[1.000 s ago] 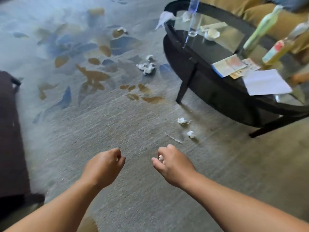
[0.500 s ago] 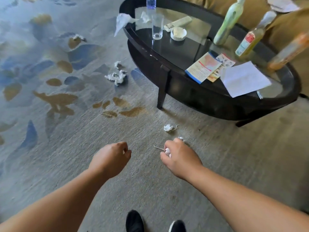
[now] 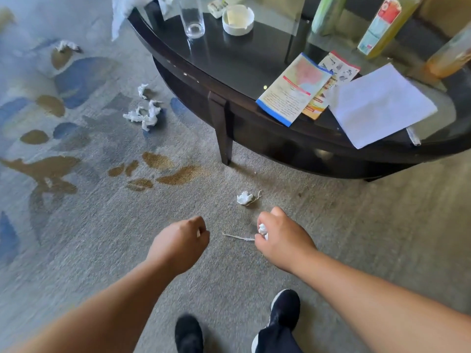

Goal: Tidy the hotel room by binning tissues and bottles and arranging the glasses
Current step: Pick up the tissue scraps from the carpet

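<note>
The right hand (image 3: 283, 239) is reaching low over the grey patterned carpet (image 3: 107, 225), its fingers curling closed around a small crumpled white tissue wad (image 3: 263, 230) that is showing at the thumb side. A thin twisted white paper strip (image 3: 238, 236) is lying on the carpet just beside that hand, between the 2 hands. The left hand (image 3: 178, 244) is hanging nearby in a loose fist; a sliver of white is peeking out at its fingertips, but whether it is holding anything cannot be told.

Another crumpled white tissue ball (image 3: 244, 198) is sitting on the carpet just beyond the right hand, near the leg of the dark oval glass-topped coffee table (image 3: 224, 98). A cluster of scrunched white tissues (image 3: 145, 114) is lying further left on the carpet, with 1 more white scrap (image 3: 66, 45) well apart at the far left.

On the table, a clear empty drinking glass (image 3: 192, 19) is standing beside a white round ashtray (image 3: 238, 20). A pale green plastic bottle (image 3: 328, 14) and a yellow-liquid bottle with a red-and-white label (image 3: 384, 24) are standing further right, near a blue-edged printed leaflet (image 3: 293, 90) and a plain white paper sheet (image 3: 377, 105).
</note>
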{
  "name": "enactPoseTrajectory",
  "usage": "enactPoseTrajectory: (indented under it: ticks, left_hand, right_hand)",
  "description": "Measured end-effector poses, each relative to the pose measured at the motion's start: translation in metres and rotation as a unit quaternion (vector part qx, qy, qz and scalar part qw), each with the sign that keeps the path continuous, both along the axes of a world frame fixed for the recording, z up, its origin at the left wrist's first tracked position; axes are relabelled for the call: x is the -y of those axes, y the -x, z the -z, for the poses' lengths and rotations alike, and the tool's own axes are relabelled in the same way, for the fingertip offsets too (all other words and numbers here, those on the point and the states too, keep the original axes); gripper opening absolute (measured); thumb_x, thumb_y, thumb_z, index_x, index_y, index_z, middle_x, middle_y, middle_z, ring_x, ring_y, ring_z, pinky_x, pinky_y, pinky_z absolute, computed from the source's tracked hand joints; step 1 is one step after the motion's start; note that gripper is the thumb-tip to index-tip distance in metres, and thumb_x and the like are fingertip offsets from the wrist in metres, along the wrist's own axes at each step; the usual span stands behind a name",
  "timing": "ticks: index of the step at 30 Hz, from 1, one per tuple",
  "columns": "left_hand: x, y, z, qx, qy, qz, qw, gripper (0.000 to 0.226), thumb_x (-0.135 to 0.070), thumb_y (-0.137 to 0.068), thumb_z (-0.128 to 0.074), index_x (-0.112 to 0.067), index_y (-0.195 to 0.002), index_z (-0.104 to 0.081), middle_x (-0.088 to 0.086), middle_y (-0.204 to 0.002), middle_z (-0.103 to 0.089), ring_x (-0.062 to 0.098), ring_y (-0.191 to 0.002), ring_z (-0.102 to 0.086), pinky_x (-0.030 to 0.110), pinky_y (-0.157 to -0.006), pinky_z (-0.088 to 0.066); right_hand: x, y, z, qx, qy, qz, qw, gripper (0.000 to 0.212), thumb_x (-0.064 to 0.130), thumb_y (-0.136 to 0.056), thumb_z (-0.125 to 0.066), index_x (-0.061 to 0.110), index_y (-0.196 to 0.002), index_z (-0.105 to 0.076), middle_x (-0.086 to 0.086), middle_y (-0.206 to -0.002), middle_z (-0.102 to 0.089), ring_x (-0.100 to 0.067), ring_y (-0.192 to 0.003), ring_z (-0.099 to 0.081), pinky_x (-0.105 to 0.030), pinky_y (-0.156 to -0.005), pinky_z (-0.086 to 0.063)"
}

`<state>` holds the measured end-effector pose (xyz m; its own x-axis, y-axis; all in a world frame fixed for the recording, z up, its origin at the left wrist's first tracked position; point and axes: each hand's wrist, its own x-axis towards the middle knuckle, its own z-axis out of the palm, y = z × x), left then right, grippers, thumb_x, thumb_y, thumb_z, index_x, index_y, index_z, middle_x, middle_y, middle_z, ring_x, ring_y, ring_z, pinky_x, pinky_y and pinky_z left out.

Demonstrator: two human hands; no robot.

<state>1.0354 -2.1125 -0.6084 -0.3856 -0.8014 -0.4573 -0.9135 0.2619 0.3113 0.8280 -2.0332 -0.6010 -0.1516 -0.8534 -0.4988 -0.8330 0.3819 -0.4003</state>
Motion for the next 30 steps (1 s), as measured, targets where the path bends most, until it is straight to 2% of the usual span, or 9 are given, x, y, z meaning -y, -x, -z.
enactPoseTrajectory:
  ticks: [3, 8, 12, 15, 18, 22, 25, 27, 30]
  left_hand:
    - [0.008, 0.015, 0.047, -0.001, -0.017, 0.034, 0.999, 0.017, -0.037, -0.093, -0.047, -0.026, -0.096, -0.060, -0.004, -0.087, -0.063, 0.016, -0.071, -0.055, 0.026, -0.057, -0.040]
    - [0.030, 0.039, 0.143, 0.014, -0.035, 0.106, 0.994, 0.014, -0.037, -0.093, -0.046, -0.028, -0.093, -0.056, -0.007, -0.079, -0.055, 0.015, -0.067, -0.052, 0.025, -0.053, -0.037]
    - [0.042, 0.056, 0.221, 0.004, -0.035, 0.156, 0.987, 0.014, -0.035, -0.091, -0.047, -0.027, -0.093, -0.058, -0.005, -0.091, -0.063, 0.017, -0.072, -0.056, 0.027, -0.059, -0.044]
    - [0.042, 0.063, 0.281, 0.011, -0.029, 0.229, 0.973, 0.018, -0.035, -0.092, -0.047, -0.027, -0.102, -0.060, -0.004, -0.101, -0.064, 0.017, -0.079, -0.059, 0.026, -0.062, -0.045]
    - [0.033, 0.071, 0.337, 0.027, -0.041, 0.276, 0.960, 0.023, -0.037, -0.092, -0.049, -0.026, -0.110, -0.058, -0.003, -0.107, -0.061, 0.021, -0.087, -0.063, 0.030, -0.067, -0.047]
    - [0.014, 0.080, 0.393, 0.036, -0.051, 0.292, 0.954, 0.016, -0.025, -0.094, -0.049, -0.021, -0.108, -0.056, -0.003, -0.105, -0.057, 0.016, -0.073, -0.061, 0.031, -0.062, -0.053]
    - [0.002, 0.084, 0.424, 0.041, -0.047, 0.299, 0.952, 0.018, -0.022, -0.096, -0.050, -0.020, -0.114, -0.052, -0.002, -0.106, -0.051, 0.012, -0.063, -0.051, 0.026, -0.054, -0.043]
    - [-0.004, 0.087, 0.441, 0.043, -0.047, 0.297, 0.953, 0.023, -0.025, -0.096, -0.053, -0.021, -0.118, -0.050, -0.002, -0.107, -0.047, 0.010, -0.060, -0.046, 0.025, -0.053, -0.041]
    - [-0.008, 0.090, 0.456, 0.046, -0.056, 0.295, 0.953, 0.018, -0.020, -0.096, -0.053, -0.017, -0.113, -0.048, -0.003, -0.096, -0.037, 0.005, -0.053, -0.038, 0.024, -0.055, -0.039]
  right_hand:
    - [0.015, 0.006, 0.039, -0.002, -0.008, 0.010, 1.000, 0.010, 0.031, -0.088, -0.052, 0.023, -0.088, -0.046, 0.003, -0.094, -0.040, -0.020, -0.069, -0.046, -0.028, -0.050, -0.026]
    - [0.040, 0.017, 0.128, -0.012, -0.013, 0.032, 0.999, 0.013, 0.025, -0.086, -0.057, 0.019, -0.095, -0.051, 0.000, -0.099, -0.042, -0.021, -0.073, -0.050, -0.030, -0.057, -0.041]
    - [0.043, 0.027, 0.208, -0.024, -0.030, 0.047, 0.998, 0.016, 0.023, -0.085, -0.059, 0.017, -0.098, -0.051, -0.001, -0.102, -0.042, -0.023, -0.076, -0.051, -0.030, -0.057, -0.039]
    - [0.043, 0.034, 0.261, -0.030, -0.042, 0.069, 0.996, 0.016, 0.022, -0.084, -0.059, 0.018, -0.097, -0.051, -0.001, -0.102, -0.042, -0.025, -0.078, -0.052, -0.032, -0.060, -0.044]
    - [0.043, 0.043, 0.307, -0.049, -0.056, 0.075, 0.994, 0.016, 0.023, -0.085, -0.059, 0.019, -0.098, -0.050, 0.001, -0.101, -0.040, -0.022, -0.073, -0.050, -0.029, -0.053, -0.038]
    - [0.043, 0.057, 0.352, -0.054, -0.064, 0.082, 0.993, 0.017, 0.016, -0.085, -0.056, 0.021, -0.100, -0.050, 0.001, -0.104, -0.040, -0.019, -0.069, -0.050, -0.030, -0.054, -0.041]
    - [0.047, 0.067, 0.374, -0.058, -0.068, 0.089, 0.992, 0.020, 0.014, -0.085, -0.055, 0.022, -0.103, -0.051, 0.002, -0.105, -0.040, -0.018, -0.068, -0.049, -0.028, -0.051, -0.035]
    - [0.049, 0.072, 0.386, -0.060, -0.070, 0.093, 0.991, 0.021, 0.015, -0.084, -0.057, 0.023, -0.104, -0.051, 0.002, -0.105, -0.039, -0.019, -0.068, -0.049, -0.029, -0.051, -0.033]
    - [0.053, 0.074, 0.398, -0.061, -0.073, 0.087, 0.992, 0.022, 0.015, -0.084, -0.058, 0.022, -0.103, -0.051, 0.000, -0.105, -0.041, -0.019, -0.068, -0.048, -0.029, -0.051, -0.032]
